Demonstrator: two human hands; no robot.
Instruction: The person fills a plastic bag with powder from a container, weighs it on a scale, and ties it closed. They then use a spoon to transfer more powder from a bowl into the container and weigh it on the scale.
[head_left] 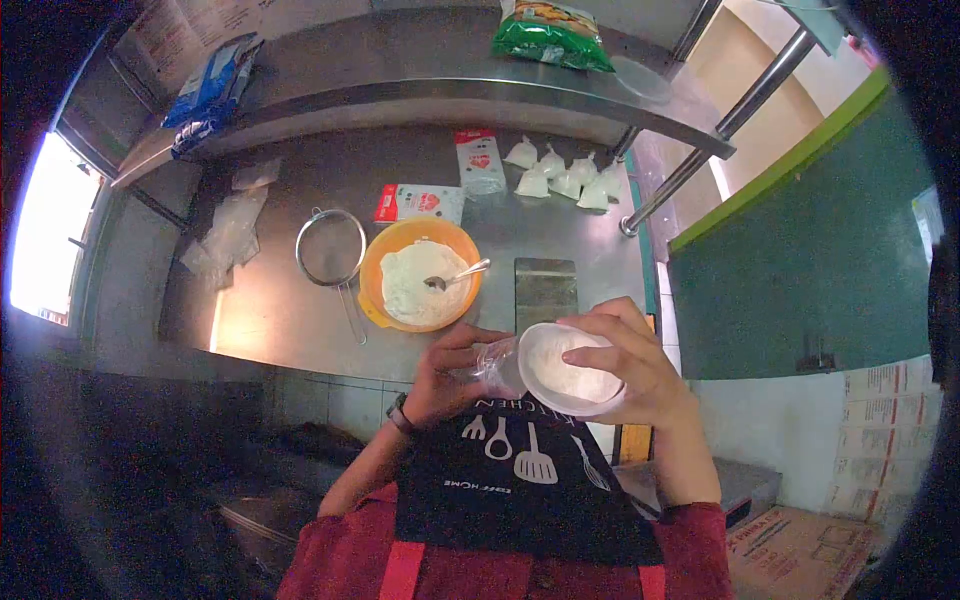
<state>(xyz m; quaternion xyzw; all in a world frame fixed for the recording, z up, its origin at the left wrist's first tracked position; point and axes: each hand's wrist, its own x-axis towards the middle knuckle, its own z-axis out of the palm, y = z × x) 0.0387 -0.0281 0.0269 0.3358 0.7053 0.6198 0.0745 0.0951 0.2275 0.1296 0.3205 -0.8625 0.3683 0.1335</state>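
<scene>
My right hand [643, 362] grips a white cup [533, 368] of white powder, its fingers over the rim and one reaching inside. Close beside the cup, my left hand [450, 368] is closed on a clear plastic bag [494, 362]. Both hands are in front of my black apron [500, 500], near the table's front edge. Beyond my left hand stands an orange bowl [372, 290] with white powder in it. A metal spoon [470, 270] rests in that powder. Left of the bowl lies a round strainer [331, 247], its handle pointing toward me.
Red-and-white packets [430, 203] lie behind the bowl. Several small tied bags of white powder [566, 178] sit at the back right. A dark rectangular slab [546, 290] lies right of the bowl. Crumpled clear plastic [232, 235] is at left. A steel shelf [400, 92] overhangs the back.
</scene>
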